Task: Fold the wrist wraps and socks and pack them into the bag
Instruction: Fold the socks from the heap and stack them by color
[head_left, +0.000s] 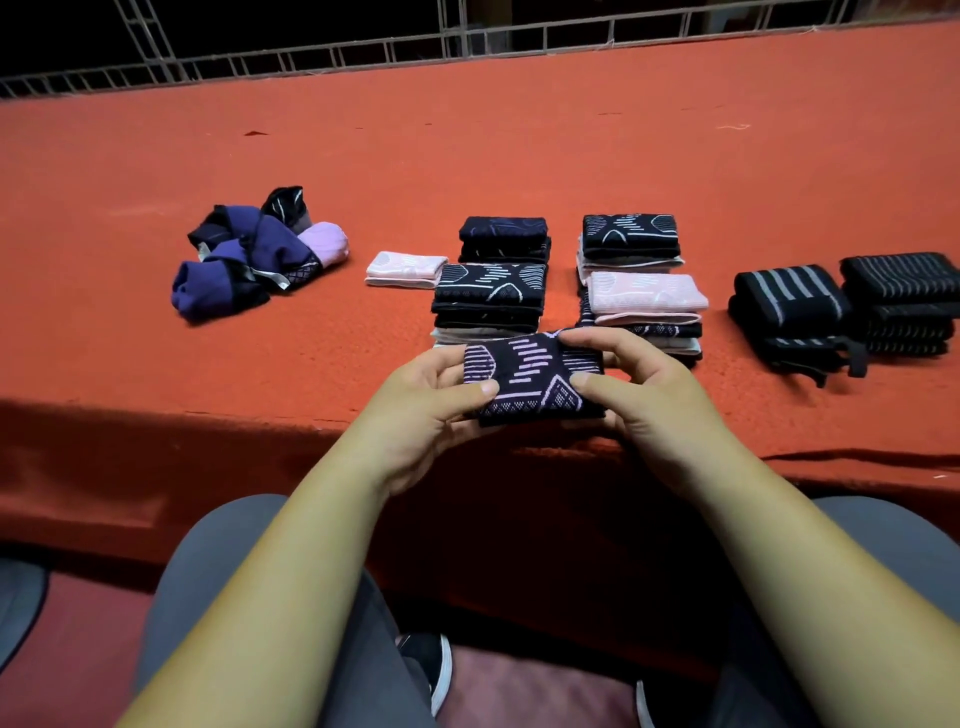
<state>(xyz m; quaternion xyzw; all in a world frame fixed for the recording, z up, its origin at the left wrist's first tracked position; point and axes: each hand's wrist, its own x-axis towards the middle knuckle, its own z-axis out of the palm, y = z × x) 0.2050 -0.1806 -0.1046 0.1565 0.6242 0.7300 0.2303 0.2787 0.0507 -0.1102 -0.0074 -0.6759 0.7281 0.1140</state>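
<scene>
A folded black sock with a pink pattern (535, 376) is held just above the near edge of the orange table (571, 145). My left hand (431, 410) pinches its left end and my right hand (639, 389) pinches its right end. Behind it stand stacks of folded socks: a black-topped stack (491, 299), a pink-topped stack (647, 301), two farther stacks (505, 239) (629, 239) and a single pink folded sock (405, 269). Folded black wrist wraps with grey stripes (795, 312) (901, 301) lie at the right.
A crumpled pile of purple, black and lilac fabric (254, 254) lies on the table's left. A metal railing (467, 41) runs behind the table. My knees in grey trousers (223, 571) are below the table edge, with a shoe (434, 670) on the floor.
</scene>
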